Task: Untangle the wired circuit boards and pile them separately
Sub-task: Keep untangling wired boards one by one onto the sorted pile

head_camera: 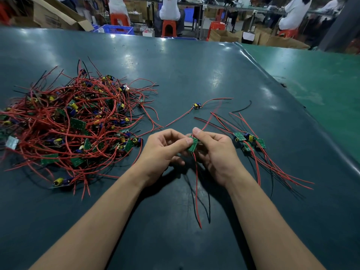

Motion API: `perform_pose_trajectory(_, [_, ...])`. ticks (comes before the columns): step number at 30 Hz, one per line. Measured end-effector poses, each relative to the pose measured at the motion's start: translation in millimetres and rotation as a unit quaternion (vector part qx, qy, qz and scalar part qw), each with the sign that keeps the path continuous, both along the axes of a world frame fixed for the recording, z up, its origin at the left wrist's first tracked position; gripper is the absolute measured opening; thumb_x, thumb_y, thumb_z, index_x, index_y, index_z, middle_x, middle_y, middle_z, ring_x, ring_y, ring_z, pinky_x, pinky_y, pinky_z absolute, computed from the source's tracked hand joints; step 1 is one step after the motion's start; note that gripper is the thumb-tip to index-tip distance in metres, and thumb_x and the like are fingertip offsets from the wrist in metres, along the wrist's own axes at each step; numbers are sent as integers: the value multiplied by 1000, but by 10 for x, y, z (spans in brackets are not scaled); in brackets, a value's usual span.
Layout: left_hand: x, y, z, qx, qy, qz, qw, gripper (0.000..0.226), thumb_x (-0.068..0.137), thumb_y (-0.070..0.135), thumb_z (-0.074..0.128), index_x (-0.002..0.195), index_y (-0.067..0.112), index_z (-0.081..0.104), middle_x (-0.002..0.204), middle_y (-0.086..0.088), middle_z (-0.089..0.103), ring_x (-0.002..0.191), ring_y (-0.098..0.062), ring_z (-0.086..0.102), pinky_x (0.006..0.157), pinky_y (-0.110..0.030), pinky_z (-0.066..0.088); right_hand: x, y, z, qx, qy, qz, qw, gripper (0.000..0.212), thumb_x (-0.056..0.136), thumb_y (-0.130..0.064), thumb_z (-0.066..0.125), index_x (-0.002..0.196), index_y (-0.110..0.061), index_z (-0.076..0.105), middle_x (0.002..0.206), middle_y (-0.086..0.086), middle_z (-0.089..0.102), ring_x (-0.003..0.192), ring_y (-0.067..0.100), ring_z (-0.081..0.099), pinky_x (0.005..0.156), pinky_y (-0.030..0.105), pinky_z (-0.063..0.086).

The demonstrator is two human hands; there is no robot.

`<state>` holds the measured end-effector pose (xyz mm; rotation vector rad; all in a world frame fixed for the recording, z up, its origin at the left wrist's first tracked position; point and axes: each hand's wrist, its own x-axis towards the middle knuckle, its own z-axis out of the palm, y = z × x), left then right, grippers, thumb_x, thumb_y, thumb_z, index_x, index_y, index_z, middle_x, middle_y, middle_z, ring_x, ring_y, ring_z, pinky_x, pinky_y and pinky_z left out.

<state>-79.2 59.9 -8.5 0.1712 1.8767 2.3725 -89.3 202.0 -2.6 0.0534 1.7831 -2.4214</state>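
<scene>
circuit board [193, 144] | pinched between left hand [163, 152] and right hand [216, 152] | above table [194, 75]

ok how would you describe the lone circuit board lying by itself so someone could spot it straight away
Start at the big tangled heap of red-wired boards on the left of the dark green table. Go right across bare table, beyond both hands, to the single board. It lies alone, component side up, one red wire trailing toward the heap, red and black leads running right; the small sorted pile sits nearer on the right.
</scene>
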Motion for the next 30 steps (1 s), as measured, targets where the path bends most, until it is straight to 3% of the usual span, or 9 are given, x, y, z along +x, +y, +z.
perform_pose_trajectory(5, [-22,-1,10,13,-23,-25,999,21,68,24,75,80,10,66,66,-2,64,51,-12,54,47,-21,47,14,1,16,-2,10,7,1000,13,91,-12,65,88,-10,77,86,11,73,75,24,67,74,42,58])
perform_pose_trajectory(7, [-26,-12,19,25,-35,-33,999,19,68,23,75,83,11,69,69,-2,67,52,-12,54,46,-21,46,8,16,34,-36,-3,17,999,9,83,-13,69,84,-12,78,83,6,75,68,19,69,64,32,59])
perform_pose_trajectory(10, [-29,-40,27,32,-35,-67,997,4,73,19,75,75,15,74,69,-2,67,58,-15,53,47,-20,43,7,31,43,-54,-7,25,998,14,72,-26,73,76,-14,80,79,4,74,65,17,68,62,29,57])
perform_pose_trajectory(15, [-25,-44,13,38,-22,-87,995,14,74,14,67,61,20,68,67,-2,59,60,-17,47,58,-28,39,-34,51,8,-3,8,-32,999,24,90,-26,65,73,-15,76,71,-4,69,62,12,59,56,24,43])
perform_pose_trajectory(19, [-17,-57,8,37,-14,-111,993,20,75,11,65,57,21,64,62,1,61,51,-8,54,48,-21,41,-49,58,18,11,15,-98,995,30,96,-22,61,69,-15,73,74,-7,71,57,8,57,46,19,42])
perform_pose_trajectory(23, [-13,-91,8,15,2,-146,989,14,66,16,72,58,23,62,65,3,64,51,-8,56,50,-21,38,-71,89,19,25,20,-151,988,26,97,-22,58,74,-15,69,76,-10,69,52,5,54,41,18,41])
perform_pose_trajectory(27, [-17,-93,-3,35,-3,-153,988,24,72,5,62,55,22,61,61,3,62,48,-7,55,48,-16,42,-66,66,-24,94,56,-166,980,20,98,-21,56,82,-16,68,80,-12,67,54,6,55,39,19,39])
perform_pose_trajectory(30, [-12,-103,11,47,-5,-170,984,17,62,8,71,56,19,58,60,2,59,48,-7,53,48,-16,45,-57,76,-34,138,103,-171,970,11,97,-13,57,93,-18,66,81,-8,61,58,5,56,37,19,41])
